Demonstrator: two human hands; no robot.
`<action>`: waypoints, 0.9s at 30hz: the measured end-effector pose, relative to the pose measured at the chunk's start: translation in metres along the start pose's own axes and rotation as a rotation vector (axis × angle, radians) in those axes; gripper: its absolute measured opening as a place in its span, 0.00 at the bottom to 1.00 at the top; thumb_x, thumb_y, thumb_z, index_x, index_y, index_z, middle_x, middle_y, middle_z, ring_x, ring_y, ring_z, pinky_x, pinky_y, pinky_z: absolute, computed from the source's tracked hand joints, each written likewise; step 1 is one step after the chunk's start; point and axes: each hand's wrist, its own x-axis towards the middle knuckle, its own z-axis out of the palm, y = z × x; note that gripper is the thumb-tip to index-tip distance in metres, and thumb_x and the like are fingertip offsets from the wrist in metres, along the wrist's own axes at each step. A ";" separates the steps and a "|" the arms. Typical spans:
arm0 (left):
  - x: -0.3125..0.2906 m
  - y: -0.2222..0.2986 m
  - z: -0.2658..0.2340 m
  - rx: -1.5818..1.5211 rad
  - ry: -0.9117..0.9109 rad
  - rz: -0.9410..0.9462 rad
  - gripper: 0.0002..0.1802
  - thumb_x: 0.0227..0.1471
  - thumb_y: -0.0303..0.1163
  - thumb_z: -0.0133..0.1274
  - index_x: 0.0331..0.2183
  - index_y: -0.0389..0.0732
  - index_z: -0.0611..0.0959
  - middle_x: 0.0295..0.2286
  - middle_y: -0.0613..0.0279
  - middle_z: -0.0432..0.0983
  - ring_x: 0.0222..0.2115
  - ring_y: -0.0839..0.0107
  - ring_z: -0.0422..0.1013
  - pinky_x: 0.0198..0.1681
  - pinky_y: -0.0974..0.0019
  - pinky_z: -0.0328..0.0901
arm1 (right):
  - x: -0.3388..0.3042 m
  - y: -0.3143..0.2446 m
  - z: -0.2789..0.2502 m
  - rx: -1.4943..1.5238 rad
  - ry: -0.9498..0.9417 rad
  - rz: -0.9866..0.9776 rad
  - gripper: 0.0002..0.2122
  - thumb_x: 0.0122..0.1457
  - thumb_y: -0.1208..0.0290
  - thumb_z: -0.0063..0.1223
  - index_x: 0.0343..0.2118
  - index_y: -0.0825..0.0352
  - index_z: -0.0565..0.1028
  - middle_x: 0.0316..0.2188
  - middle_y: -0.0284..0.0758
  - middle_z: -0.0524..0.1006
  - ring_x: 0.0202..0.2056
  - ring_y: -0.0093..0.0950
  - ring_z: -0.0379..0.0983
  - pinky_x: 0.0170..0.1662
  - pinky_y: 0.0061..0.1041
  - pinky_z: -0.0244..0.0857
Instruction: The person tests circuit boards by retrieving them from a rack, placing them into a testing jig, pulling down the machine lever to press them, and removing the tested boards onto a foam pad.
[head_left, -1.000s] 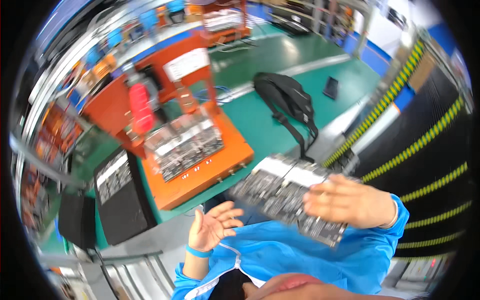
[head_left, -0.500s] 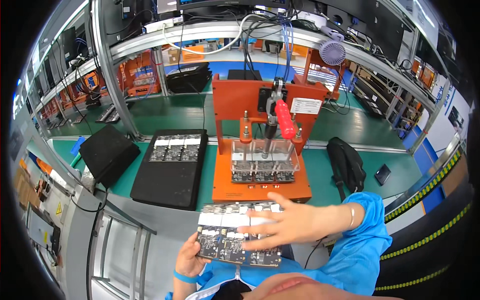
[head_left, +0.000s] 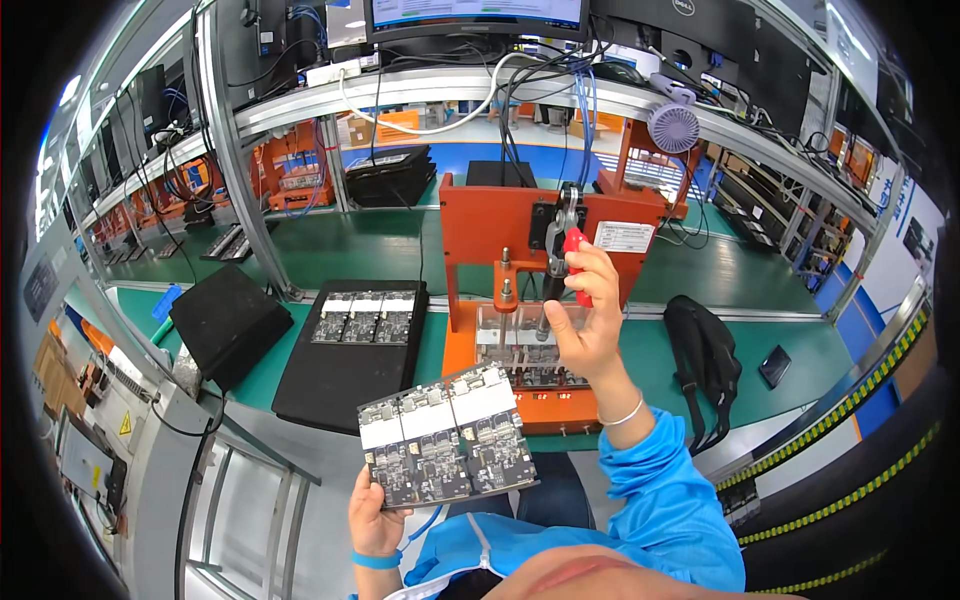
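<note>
My left hand (head_left: pixel 375 515) holds a panel of circuit boards (head_left: pixel 446 435) by its lower left corner, in front of my chest. My right hand (head_left: pixel 588 315) is raised and closed around the red lever handle (head_left: pixel 577 262) of the orange press fixture (head_left: pixel 520 250). Under the lever a clear plate (head_left: pixel 510 330) covers more boards (head_left: pixel 540 378) seated in the fixture's base. My blue sleeve (head_left: pixel 665 490) runs up from the lower right.
A black tray (head_left: pixel 345 375) with a board panel (head_left: pixel 364 316) lies left of the fixture on the green bench. Another black tray (head_left: pixel 228 318) sits further left. A black bag (head_left: pixel 708 360) and a small dark device (head_left: pixel 774 366) lie right. Monitors, cables and a small fan (head_left: pixel 674 127) hang above.
The view swung back to face the bench. My right hand left the board panel and rose to grasp the red lever; my left hand alone now holds the panel.
</note>
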 end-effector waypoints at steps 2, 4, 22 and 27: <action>0.002 -0.005 -0.002 -0.027 -0.018 -0.013 0.26 0.54 0.31 0.44 0.52 0.31 0.58 0.37 0.50 0.72 0.27 0.66 0.75 0.23 0.69 0.72 | -0.004 0.000 0.005 0.002 0.015 0.001 0.12 0.47 0.78 0.53 0.36 0.67 0.67 0.43 0.42 0.67 0.51 0.43 0.59 0.52 0.37 0.54; 0.003 -0.008 0.007 0.005 -0.016 -0.018 0.26 0.54 0.33 0.44 0.51 0.30 0.59 0.37 0.51 0.72 0.27 0.69 0.74 0.23 0.72 0.71 | -0.004 -0.001 0.006 0.001 0.032 0.012 0.12 0.47 0.80 0.52 0.36 0.67 0.67 0.43 0.42 0.67 0.51 0.42 0.59 0.52 0.37 0.54; 0.012 -0.013 0.010 -0.026 -0.043 -0.032 0.27 0.53 0.31 0.45 0.51 0.30 0.58 0.37 0.49 0.72 0.27 0.66 0.74 0.22 0.70 0.71 | -0.006 0.004 0.005 0.048 0.025 0.001 0.13 0.47 0.82 0.50 0.37 0.66 0.66 0.44 0.42 0.67 0.52 0.44 0.58 0.53 0.39 0.53; 0.012 -0.013 0.010 -0.001 -0.034 -0.004 0.28 0.53 0.33 0.47 0.51 0.29 0.58 0.36 0.49 0.72 0.26 0.67 0.74 0.21 0.71 0.70 | -0.006 0.004 0.006 0.049 0.028 0.003 0.13 0.47 0.82 0.49 0.37 0.66 0.66 0.44 0.42 0.67 0.52 0.44 0.58 0.54 0.40 0.52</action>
